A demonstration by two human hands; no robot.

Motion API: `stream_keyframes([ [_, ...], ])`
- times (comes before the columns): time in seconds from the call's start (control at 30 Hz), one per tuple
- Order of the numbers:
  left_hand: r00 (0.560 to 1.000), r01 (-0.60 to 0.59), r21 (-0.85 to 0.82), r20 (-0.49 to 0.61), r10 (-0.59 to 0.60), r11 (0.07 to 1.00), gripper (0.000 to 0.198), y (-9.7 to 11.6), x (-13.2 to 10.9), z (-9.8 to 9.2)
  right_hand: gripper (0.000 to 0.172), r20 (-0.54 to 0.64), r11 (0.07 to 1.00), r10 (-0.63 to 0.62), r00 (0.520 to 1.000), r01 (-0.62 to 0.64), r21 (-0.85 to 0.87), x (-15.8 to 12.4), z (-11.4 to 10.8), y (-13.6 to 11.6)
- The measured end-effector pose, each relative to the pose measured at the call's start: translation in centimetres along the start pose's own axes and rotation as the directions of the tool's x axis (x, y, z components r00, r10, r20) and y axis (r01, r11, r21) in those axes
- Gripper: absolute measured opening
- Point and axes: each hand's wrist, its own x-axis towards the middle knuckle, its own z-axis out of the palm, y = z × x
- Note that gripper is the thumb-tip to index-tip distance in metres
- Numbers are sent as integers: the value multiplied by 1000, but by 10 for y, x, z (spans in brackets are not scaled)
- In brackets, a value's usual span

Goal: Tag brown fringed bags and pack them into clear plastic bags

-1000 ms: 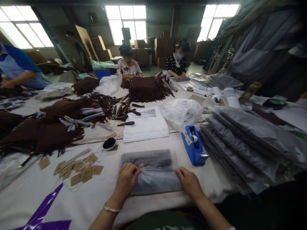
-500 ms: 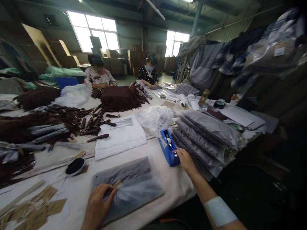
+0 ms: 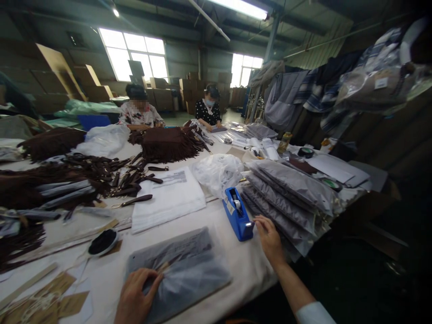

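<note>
My left hand [image 3: 139,290] is closed in a pinch on the gathered top layer of a clear plastic bag [image 3: 199,270]. A flat, dark grey item shows through the bag, which lies at the table's front edge. To the right, a blue tape dispenser [image 3: 238,216] stands upright with a roll in it and a pale bit at its cutting end. Just beside that end is my right hand [image 3: 268,236], apart from the dispenser, its fingertips drawn together. Whatever they hold, if anything, is too small to make out.
Grey bagged items [image 3: 286,193] are stacked right of the dispenser. Beyond lie white bags [image 3: 172,193], crumpled plastic [image 3: 218,171] and brown straps [image 3: 124,175]. A black-topped round dish [image 3: 103,242] and tags [image 3: 54,292] lie at left. Two people [image 3: 140,108] sit across the table.
My right hand has moved off the dispenser's cutting end, to the right and slightly down. My left hand keeps its pinch on the plastic bag. The view has tipped slightly upward.
</note>
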Motion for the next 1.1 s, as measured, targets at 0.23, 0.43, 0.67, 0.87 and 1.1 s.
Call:
stream_keyframes([
  [0.23,1000,-4,-9,8,4,1000,30,0,1,-2,53,64,996,41,997,-46,73,-5,9,-13],
  [0.43,997,67,-4,32,-67,998,31,8,2,-6,64,-18,986,122,992,-123,-115,-34,-4,11],
  [0.67,986,155,-55,65,-151,986,24,9,2,-9,61,605,956,-288,742,264,131,-43,52,-70],
  [0.87,987,148,4,65,-148,989,16,14,1,-11,73,900,731,-357,251,675,102,-37,141,-118],
  [1.1,988,139,68,64,-143,988,15,15,0,-7,85,855,630,-294,427,760,-162,-39,163,-99],
])
